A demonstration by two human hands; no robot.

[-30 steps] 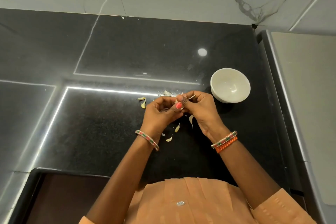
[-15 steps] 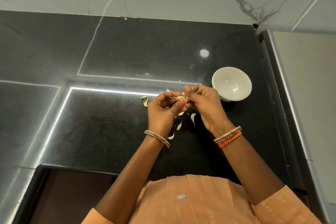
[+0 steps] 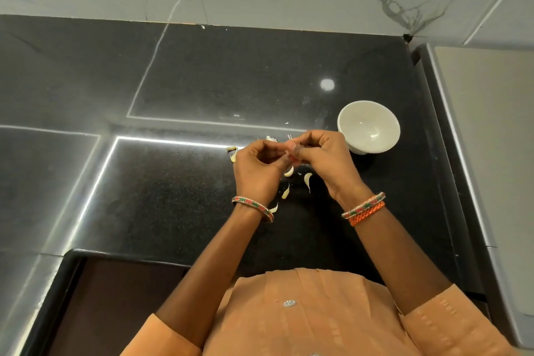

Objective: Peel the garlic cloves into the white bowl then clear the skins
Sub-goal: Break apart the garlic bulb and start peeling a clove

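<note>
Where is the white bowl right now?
In the head view, the white bowl stands upright on the black counter, just beyond the right hand on the person's right side.

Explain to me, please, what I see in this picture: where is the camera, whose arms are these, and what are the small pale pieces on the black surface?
There is no machine here. A person wears a camera on the head, so the one view looks down over the chest at the person's own two arms. The left hand and the right hand meet over a black stone counter. Together they pinch a small garlic clove, almost hidden between the fingers; only thin wisps of skin stick out above. The pale pieces are garlic skins, lying loose on the counter under and around the hands. Beside the right hand stands a white bowl; its inside looks empty. Each wrist carries bangles. The wall behind is pale marble.
</note>
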